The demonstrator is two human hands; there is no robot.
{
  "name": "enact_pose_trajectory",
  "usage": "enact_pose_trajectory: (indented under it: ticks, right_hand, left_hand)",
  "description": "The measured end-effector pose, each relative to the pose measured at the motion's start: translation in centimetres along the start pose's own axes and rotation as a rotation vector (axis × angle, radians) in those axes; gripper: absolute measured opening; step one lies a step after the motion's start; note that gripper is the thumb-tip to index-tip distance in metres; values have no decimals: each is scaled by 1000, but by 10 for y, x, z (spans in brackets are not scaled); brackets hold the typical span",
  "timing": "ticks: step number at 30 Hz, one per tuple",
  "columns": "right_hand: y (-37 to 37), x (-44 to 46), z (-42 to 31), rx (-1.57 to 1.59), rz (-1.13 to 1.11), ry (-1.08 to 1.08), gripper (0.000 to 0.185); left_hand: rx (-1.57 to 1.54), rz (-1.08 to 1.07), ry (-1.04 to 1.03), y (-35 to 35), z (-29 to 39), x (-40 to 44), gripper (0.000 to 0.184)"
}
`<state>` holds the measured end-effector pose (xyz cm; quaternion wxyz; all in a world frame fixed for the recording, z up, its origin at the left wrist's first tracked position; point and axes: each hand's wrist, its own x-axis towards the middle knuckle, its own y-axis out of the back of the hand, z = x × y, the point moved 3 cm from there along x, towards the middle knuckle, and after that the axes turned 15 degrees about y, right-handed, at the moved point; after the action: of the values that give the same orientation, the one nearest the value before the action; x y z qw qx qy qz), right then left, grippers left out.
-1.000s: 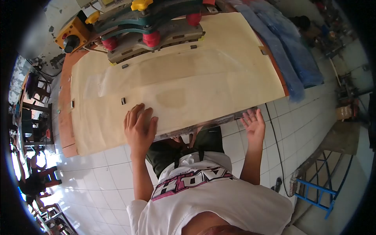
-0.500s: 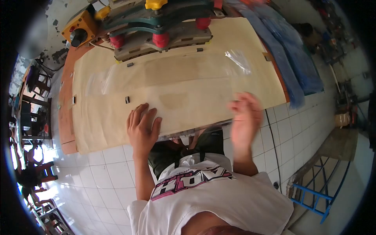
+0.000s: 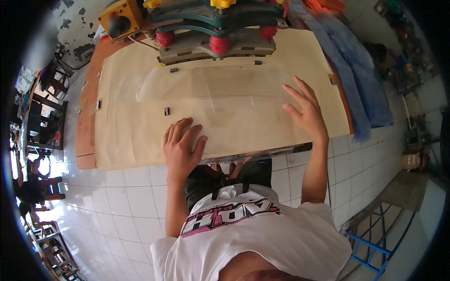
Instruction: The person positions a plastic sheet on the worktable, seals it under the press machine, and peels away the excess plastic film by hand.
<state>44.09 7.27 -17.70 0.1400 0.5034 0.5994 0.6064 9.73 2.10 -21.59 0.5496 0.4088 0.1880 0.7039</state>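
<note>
A clear plastic sheet (image 3: pixel 197 86) lies across a beige covering (image 3: pixel 124 145) on the worktable. My left hand (image 3: pixel 183 146) rests near the table's front edge with its fingers slightly apart, holding nothing. Just above its fingertips sits a small dark block (image 3: pixel 167 111). On the right, my right hand (image 3: pixel 307 110) is spread over the covering beside the plastic's right end, and nothing shows in its fingers. Whether it touches the surface I cannot tell. Two more small dark blocks, one left (image 3: pixel 174 70) and one right (image 3: pixel 258 62), sit near the machine's bar (image 3: pixel 220 50).
The machine has a green frame (image 3: pixel 187 19), red mounts (image 3: pixel 219 44) and yellow knobs (image 3: pixel 222 3). An orange control box (image 3: pixel 133 14) stands at back left. Bluish plastic (image 3: pixel 349 61) hangs over the right side. A blue metal frame (image 3: pixel 370 246) stands on the tiled floor.
My right hand has moved up and away from the front edge, over the right part of the covering, its fingers now spread. My left hand stays near the edge. The view has shifted slightly.
</note>
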Motion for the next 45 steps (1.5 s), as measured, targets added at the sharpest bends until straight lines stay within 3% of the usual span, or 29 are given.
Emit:
enact_pose_trajectory:
  ticks: [6,9,11,14,33,45]
  right_hand:
    - [-10,7,41,185,-59,11,39]
    - [-18,16,37,161,49,51,30]
    - [-21,21,28,-28,128,206,26]
    - [-29,25,21,-145,162,239,24]
    - [-47,21,8,-113,99,297,25]
    - [-37,12,-1,-43,33,222,29]
  left_hand:
    - [35,13,3,1,0,0,24]
    - [22,-2,14,1,-1,1,24]
    - [11,-8,-6,1,-1,0,25]
    - [22,-12,-1,0,-2,1,26]
    - [52,-13,12,-1,2,1,25]
    - [10,-22,-46,3,3,-7,25]
